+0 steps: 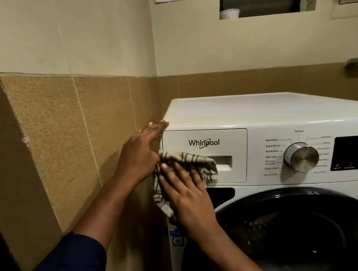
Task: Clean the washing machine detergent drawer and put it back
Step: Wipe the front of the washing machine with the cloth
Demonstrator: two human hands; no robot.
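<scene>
Right hand (185,195), fingers spread, presses cloth (187,167) on the seated drawer (206,156); left hand (141,154), fingers extended and empty, steadies the washer (258,110); cloth may snag in the handle recess.

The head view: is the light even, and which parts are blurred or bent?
Head view: dim, warm light; left hand casts a shadow on the tiled wall; labels around the dial are blurred; wall edges bow from the wide lens; the drawer logo stays readable.

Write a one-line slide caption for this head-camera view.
Right hand presses a striped cloth against the closed detergent drawer while the left hand steadies the washing machine's corner.
</scene>
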